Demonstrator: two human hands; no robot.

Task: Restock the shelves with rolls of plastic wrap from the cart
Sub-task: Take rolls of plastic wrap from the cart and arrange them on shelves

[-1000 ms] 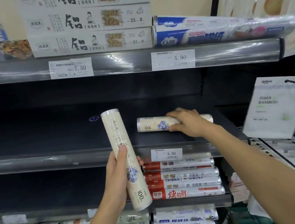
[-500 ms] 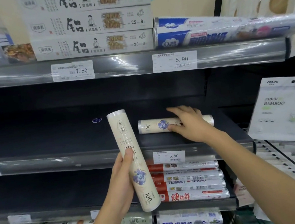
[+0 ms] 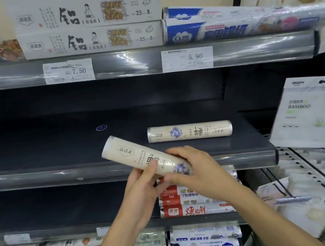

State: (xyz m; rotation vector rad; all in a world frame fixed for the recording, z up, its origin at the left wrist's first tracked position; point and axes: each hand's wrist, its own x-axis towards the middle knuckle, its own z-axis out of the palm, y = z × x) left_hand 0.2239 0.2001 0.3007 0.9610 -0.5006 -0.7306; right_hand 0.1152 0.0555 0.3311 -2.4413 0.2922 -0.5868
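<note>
Left hand (image 3: 142, 187): forearm rises from the bottom edge, palm toward the shelving. The thumb lies across the front of the held roll (image 3: 139, 154) at about mid-length, and the fingers pass behind it. The hand grips the roll.

Right hand (image 3: 199, 171): forearm enters from the lower right. The fingers curl over the roll's lower right end and the thumb is tucked beneath. This hand also clamps the roll, just beside the left hand.

Held roll: cream wrapper with a blue flower print, carried in front of the lip of the middle shelf (image 3: 59, 152). Its long axis is tilted, with the free capped end pointing up and left over the shelf and the other end down and right, hidden in the right hand. Contact with the shelf cannot be determined.

Shelved roll (image 3: 190, 131): same wrapper, lying flat on the right part of the middle shelf. Its long axis runs left to right, parallel to the front edge, and its print is upside down. It lies apart from the held roll and from both hands.

Red rolls (image 3: 188, 211) are stacked on the shelf below, partly behind the hands.
</note>
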